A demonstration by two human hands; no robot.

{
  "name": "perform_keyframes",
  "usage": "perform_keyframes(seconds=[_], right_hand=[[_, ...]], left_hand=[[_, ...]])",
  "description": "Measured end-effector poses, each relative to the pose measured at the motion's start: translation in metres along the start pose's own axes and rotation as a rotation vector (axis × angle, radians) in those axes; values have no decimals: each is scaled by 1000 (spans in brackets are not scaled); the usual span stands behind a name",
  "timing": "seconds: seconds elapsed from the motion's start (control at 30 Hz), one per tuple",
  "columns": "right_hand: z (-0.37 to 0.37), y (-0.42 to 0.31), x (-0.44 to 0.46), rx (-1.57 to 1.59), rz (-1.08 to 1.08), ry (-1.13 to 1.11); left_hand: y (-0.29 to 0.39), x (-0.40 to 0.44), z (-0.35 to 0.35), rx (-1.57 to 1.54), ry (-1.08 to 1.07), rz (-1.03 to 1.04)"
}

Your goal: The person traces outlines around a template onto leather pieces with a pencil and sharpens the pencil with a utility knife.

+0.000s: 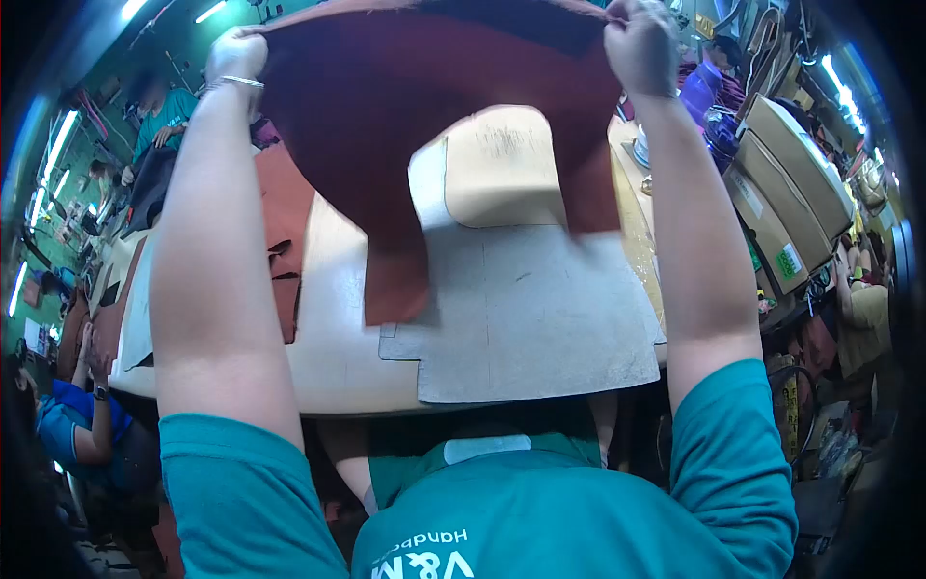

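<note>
A large reddish-brown leather piece (338, 125) hangs above the table, held up by its top edge. My left hand (236, 56) is closed on its upper left corner, and my right hand (641, 48) grips the upper right corner. The lower edge is cut away in a wide arch, with a flap hanging on each side. Below it lies a grey flat template (540, 318) with a notched left corner. Through the arch a pale tan panel (497, 164) with dark marks shows on the table. The fingertips are partly hidden by the leather.
More reddish-brown leather (283, 232) lies at the left of the table (338, 367). Cardboard boxes (786, 193) and a purple bottle (701, 89) stand on the right. Several other people work around the room, one in a blue top (68, 425) at the lower left.
</note>
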State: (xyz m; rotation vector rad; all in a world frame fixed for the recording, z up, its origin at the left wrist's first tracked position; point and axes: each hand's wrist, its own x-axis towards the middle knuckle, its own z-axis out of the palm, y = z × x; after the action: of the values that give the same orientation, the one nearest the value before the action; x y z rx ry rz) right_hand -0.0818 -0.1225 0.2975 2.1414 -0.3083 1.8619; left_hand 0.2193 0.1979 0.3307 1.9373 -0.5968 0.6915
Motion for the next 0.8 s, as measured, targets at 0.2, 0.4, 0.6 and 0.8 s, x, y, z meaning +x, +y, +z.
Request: perform_keyframes(seconds=[0.2,0.4,0.6,0.8], right_hand=[[-60,-25,-55,244,-37,8],[-139,-53,-199,295,48,-552],[-201,-33,-244,438,175,-1341],[-142,-52,-178,723,241,-1343]], left_hand=[[7,-80,-41,-353,21,353],[-49,-278,-68,-237,-348,171],[-52,-359,-112,-192,-1111,-2],[-103,-277,-54,-393,-507,-482]])
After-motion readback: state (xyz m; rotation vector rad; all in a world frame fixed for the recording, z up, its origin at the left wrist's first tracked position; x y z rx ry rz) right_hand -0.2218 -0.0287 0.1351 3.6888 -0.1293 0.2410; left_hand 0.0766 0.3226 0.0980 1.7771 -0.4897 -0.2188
